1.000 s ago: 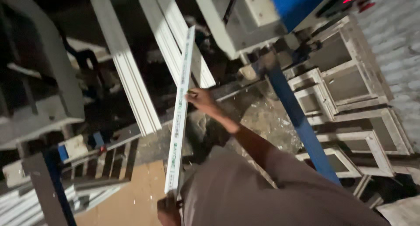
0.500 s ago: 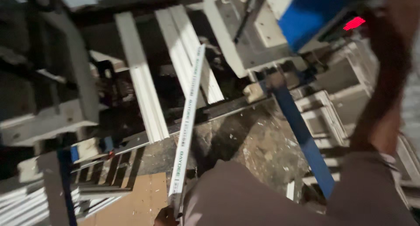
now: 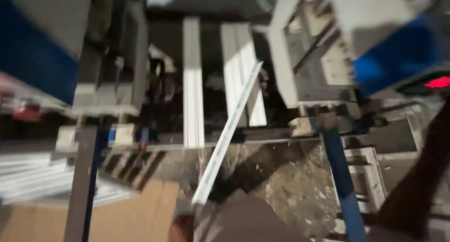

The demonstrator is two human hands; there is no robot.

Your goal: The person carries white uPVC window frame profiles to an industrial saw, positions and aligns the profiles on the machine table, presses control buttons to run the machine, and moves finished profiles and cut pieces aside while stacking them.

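At 6 o'clock, left hand (image 3: 182, 228) grips white strip (image 3: 228, 134); fingers blurred, cannot tell how. Strip slants toward machine (image 3: 328, 54), not yet laid down. Right arm (image 3: 417, 185) raised; hand unseen.

Three long white profile strips are counted: one thin strip (image 3: 229, 129) slanting across the steel crossbar (image 3: 262, 136), and two wider strips (image 3: 193, 82) (image 3: 243, 73) lying behind that crossbar. One blue upright leg (image 3: 342, 181) is seen below the crossbar's right end, and one cardboard sheet (image 3: 136, 214) below its left end. One hand (image 3: 182, 227) is partly visible at the thin strip's near end; blur prevents further counting.
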